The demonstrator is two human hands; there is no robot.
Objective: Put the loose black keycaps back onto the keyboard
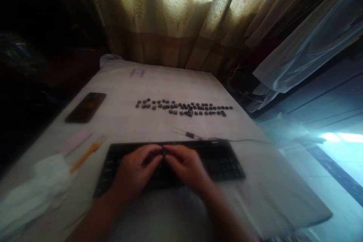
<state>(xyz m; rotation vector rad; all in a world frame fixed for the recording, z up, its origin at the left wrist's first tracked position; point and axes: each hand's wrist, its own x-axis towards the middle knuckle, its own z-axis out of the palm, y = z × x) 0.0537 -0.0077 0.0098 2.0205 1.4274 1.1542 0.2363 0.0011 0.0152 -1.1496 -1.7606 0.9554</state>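
Note:
A black keyboard [215, 162] lies across the near part of the table. Above its middle, my left hand [140, 166] and my right hand [184, 164] meet at the fingertips. Pinched between them is a small dark keycap [163, 151], blurred and partly covered by the fingers. Both hands are closed on it, thumbs below and forefingers above. Beyond the keyboard, several loose black keycaps [176, 106] are spread in rough rows. A wire keycap puller [190, 135] with a dark handle rests just behind the keyboard's back edge.
A phone [86, 107] lies at the left. Nearer are a pink strip [75, 140], a brush with an orange handle [85, 157] and crumpled white tissue [42, 181]. The keyboard's cable [244, 140] runs right across the white-covered table [170, 79]. Curtains [176, 15] hang behind.

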